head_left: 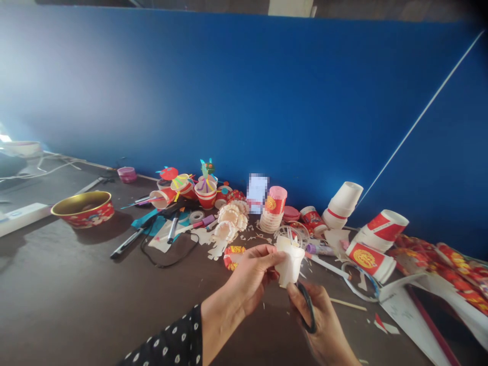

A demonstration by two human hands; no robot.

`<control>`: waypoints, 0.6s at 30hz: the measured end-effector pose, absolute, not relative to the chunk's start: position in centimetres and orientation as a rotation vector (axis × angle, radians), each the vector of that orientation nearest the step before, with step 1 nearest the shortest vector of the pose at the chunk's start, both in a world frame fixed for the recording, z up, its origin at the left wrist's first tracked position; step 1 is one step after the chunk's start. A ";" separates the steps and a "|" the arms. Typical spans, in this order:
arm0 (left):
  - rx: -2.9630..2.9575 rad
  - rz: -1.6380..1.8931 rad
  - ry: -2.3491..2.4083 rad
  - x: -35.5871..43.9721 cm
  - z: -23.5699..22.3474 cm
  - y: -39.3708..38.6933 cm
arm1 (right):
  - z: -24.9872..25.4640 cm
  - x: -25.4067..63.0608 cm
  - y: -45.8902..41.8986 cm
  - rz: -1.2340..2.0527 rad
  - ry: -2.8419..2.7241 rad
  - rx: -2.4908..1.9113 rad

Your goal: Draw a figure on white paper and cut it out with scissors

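Head cam shot looking along the counter (76, 284), and it's a proper craft mess. The left hand (249, 277) is pinching a white paper cup (290, 263), fingers wrapped around its side, up in the air above the counter. The cup's top edge looks cut into rough points. The right hand (322, 317) is curled around black scissors (309, 307) just below the cup, but you can't really tell where the blades are. A dark sleeve with white dots (163, 339) covers the left arm.

Just past the hands there's a cup cut into thin strips (292, 235), with paper scraps (253, 237) scattered nearby. Further left are fanned-out cut cups (229, 226), a roll of tape (196, 217), and a couple of markers (127, 243), with a loose black cord (168, 258) by them. Behind those stand decorated red cups (206, 194) with colorful paper bits sticking out, right by the blue wall (229, 91).

Over on the right, a stack of plain white cups (342, 205) lies on its side near red-and-white cups (381, 231), and there's a glue stick (318, 249) closer in. Red patterned paper (442, 269) is piled at the far right. On the far left sits a red bowl with a gold inside (83, 209).
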State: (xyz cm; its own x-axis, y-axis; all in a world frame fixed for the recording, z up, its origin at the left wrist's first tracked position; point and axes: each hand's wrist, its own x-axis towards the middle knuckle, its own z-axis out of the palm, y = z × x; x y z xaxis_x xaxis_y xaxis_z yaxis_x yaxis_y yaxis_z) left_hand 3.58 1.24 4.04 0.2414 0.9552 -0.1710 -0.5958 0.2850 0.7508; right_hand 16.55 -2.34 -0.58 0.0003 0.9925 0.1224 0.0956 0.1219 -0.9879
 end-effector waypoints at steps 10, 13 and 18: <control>0.718 1.210 0.755 3.0 4.5 1.6 | 1.2 16.4 -2.4 1.148 -1.567 -1.262; 0.710 1.206 0.734 2.8 4.5 1.5 | 1.3 16.5 -2.3 1.160 -1.598 -1.265; 0.703 1.182 0.748 2.8 4.6 1.5 | 1.1 16.6 -2.3 1.160 -1.578 -1.260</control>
